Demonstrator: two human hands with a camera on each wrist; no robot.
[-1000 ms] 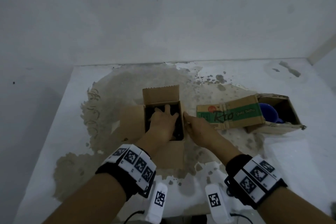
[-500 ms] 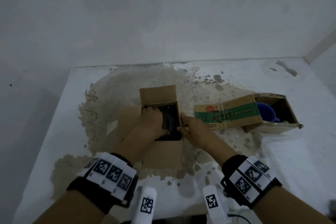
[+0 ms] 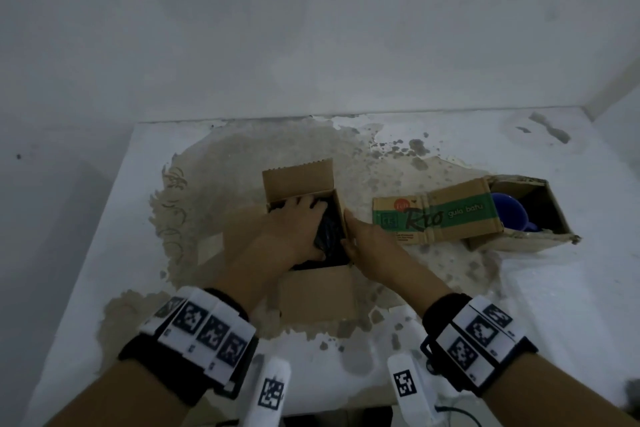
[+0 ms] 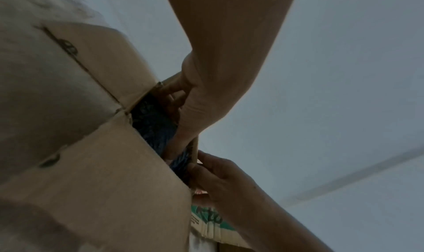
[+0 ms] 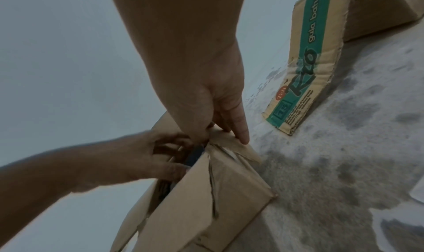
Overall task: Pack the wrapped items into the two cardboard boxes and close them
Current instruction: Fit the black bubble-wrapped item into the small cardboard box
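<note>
Pressing down inside the plain box (image 3: 304,191), my left hand (image 3: 294,229) lies spread over the dark wrapped item (image 3: 330,236), fingers only lightly bent on top of it, not clearly closed round it, while the item sits low in the box between its walls. Just to the right, my right hand (image 3: 367,243) pinches the box's right wall (image 5: 231,147), thumb inside and fingers flat down the outside. That wall is creased and partly torn at its corner, so I judge that a hard squeeze or a sideways pull could split it further, and the flap would then close badly. If the item rides up under my palm, the flaps may not fold flat. Farther right, well apart, the printed box (image 3: 436,215) lies on its side, open, with a blue cup (image 3: 509,211) showing inside; it could roll out if I knock the box. Compared with a second ago, my left hand has shifted toward the box's left side, uncovering more of the item, and my right thumb has hooked over the wall.
</note>
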